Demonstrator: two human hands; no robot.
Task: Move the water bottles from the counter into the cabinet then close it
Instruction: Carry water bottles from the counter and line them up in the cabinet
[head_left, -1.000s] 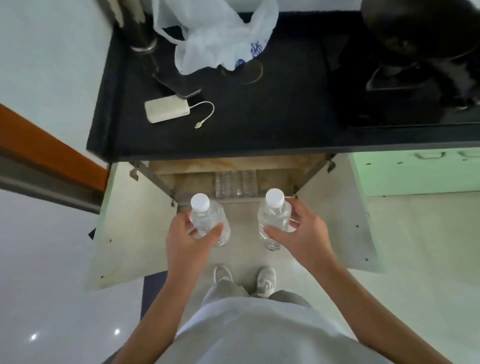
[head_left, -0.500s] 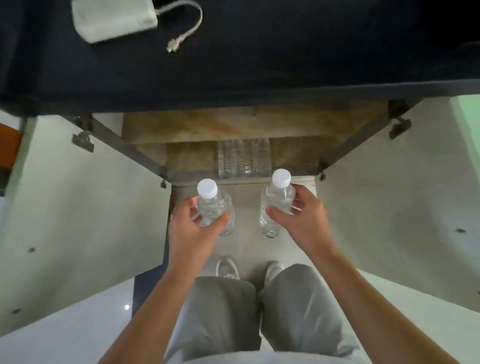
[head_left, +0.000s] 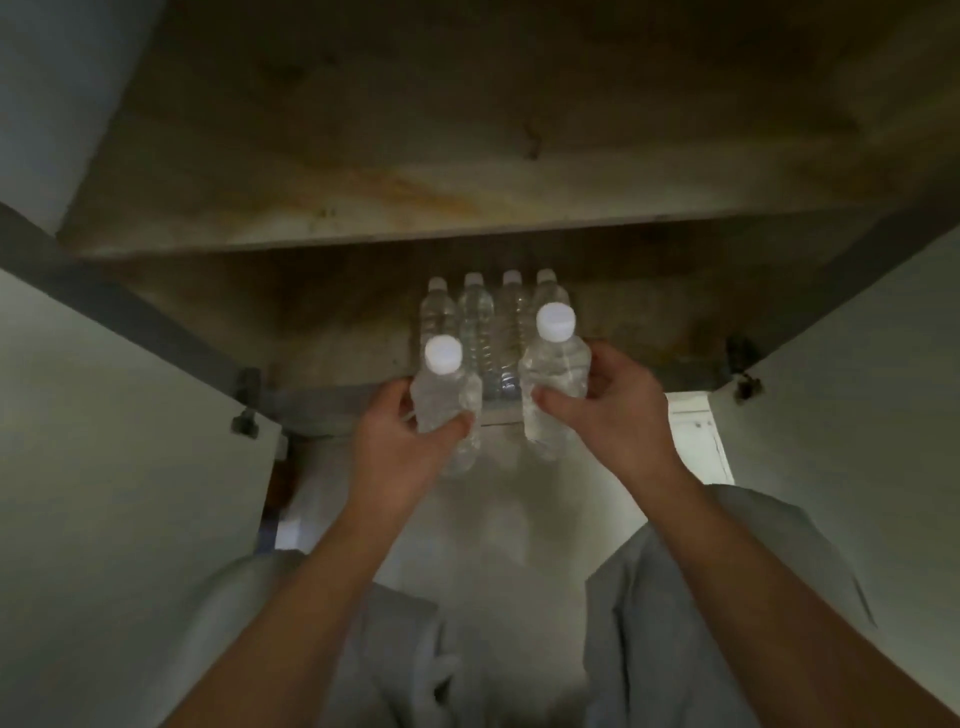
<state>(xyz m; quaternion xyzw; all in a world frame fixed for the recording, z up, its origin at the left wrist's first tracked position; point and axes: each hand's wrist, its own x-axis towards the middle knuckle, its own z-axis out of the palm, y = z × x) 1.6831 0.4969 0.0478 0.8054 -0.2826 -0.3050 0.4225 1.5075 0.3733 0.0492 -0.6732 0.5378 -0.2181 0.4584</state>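
your left bottle (head_left: 444, 410): clear, white cap
your right bottle (head_left: 555, 374): clear, white cap
stored bottles (head_left: 478, 317): clear, ribbed, white caps
cabinet shelf (head_left: 363, 156): mottled brown, with an orange streak
cabinet doors (head_left: 130, 441): pale grey-white
your trousers (head_left: 701, 597): light grey

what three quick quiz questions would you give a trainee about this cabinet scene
1. True or false: the left hand is empty.
2. How many caps show in the row of clear plastic white-capped water bottles inside the wooden cabinet?
3. The right hand grips: A a white bag, B a clear water bottle, C a door handle.
Key: 1 false, its fingers grip the left bottle; 2 four; 3 B.
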